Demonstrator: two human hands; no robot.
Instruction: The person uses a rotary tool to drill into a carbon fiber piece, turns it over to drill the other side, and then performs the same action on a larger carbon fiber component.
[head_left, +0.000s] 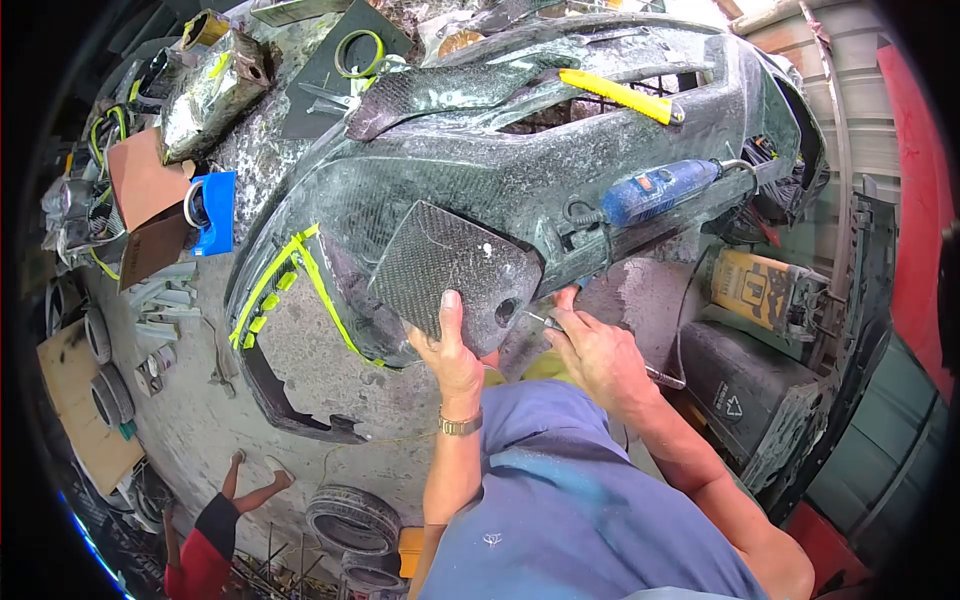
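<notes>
My left hand [452, 355] grips a carbon-fibre panel [440, 265] by its lower edge, thumb on top. The panel is flat, dark and woven, with an irregular hole near its right corner. My right hand [600, 360] is closed around a slim metal rotary tool handpiece [665, 378], whose tip is right at the panel's edge beside the hole. A dark flexible shaft curves up from the handpiece's rear end. The blue rotary tool body [660, 190] lies on a dusty car bumper [430, 185] beyond the panel.
A yellow utility knife [620, 95] rests on the bumper, and yellow-green masking tape [325, 290] lines its left opening. A tape roll [360, 52] lies behind. At right stand a black case [745, 385] and a yellow box [765, 295]. Tyres [353, 520] and a person [215, 530] are lower left.
</notes>
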